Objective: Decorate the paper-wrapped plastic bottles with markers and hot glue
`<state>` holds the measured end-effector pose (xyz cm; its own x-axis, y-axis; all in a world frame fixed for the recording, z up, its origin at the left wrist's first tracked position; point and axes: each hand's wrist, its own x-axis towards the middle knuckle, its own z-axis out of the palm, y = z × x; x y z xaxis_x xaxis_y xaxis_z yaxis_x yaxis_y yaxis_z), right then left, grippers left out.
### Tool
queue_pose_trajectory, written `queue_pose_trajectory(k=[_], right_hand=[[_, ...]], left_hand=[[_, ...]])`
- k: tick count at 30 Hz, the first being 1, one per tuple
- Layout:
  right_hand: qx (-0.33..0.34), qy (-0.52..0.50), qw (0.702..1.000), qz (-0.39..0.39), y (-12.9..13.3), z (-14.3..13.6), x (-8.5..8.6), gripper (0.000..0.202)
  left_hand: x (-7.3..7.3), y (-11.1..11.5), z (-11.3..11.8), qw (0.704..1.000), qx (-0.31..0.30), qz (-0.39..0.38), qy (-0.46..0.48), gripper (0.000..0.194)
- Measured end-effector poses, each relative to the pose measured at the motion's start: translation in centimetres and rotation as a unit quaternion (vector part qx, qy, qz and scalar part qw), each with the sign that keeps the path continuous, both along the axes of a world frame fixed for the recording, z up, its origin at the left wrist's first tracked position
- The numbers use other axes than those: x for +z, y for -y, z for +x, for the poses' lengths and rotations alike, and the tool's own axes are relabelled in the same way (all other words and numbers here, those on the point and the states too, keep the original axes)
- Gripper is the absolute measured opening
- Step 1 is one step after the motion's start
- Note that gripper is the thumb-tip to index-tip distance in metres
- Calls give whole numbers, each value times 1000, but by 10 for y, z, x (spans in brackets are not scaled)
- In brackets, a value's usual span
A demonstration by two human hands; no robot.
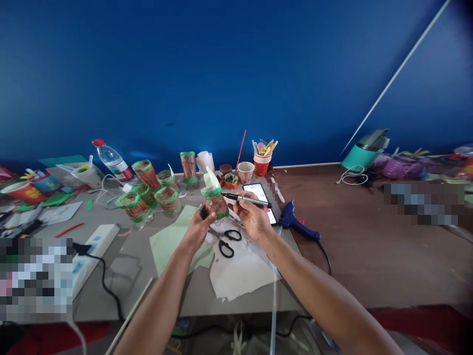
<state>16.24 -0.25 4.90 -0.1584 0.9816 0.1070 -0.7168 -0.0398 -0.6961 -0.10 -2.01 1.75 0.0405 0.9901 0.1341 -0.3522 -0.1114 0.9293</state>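
Note:
In my left hand (197,229) is a brown painted cup (218,208) with green edging, its fingers closed round the lower side. A pale green paper piece (211,179) stands up from the cup's top. My right hand (254,219) grips a silver and black marker pen (252,199), whose dark tip points left at the cup's upper side. Whether the tip touches the cup I cannot tell. Below my hands, black-handled scissors (226,249) lie on white paper (242,276), beside a pale green sheet (166,244). Behind the right hand lies a phone (254,189), partly covered.
Several similar brown and green cups (145,175) stand to the left, near a water bottle (113,160). A blue glue gun (297,222) with a black cord lies right. Farther back is a red cup (261,166) of sticks. A power strip (96,249) sits left.

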Motion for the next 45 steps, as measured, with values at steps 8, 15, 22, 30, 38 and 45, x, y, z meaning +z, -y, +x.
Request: queue_pose_trajectory(k=[8,15,22,30,38,45], right_hand=[[-23,0,1000,-5,0,-1,1,24],[-25,26,999,7,1,-1,-1,23],[37,-32,996,-70,-6,4,-7,21],[85,-93,980,-156,-7,5,-9,14],[91,-94,979,-156,-6,3,-8,23],[10,-5,997,-74,-6,3,-7,28]], left_hand=[[-5,-2,-2,1000,16,-2,-14,32],[0,-1,0,1000,19,-9,-19,41],[1,-2,-1,996,91,-9,-6,36],[10,0,4,994,107,-27,5,41],[1,-3,0,995,94,-27,-16,47],[-5,-12,-13,976,209,7,-60,48]])
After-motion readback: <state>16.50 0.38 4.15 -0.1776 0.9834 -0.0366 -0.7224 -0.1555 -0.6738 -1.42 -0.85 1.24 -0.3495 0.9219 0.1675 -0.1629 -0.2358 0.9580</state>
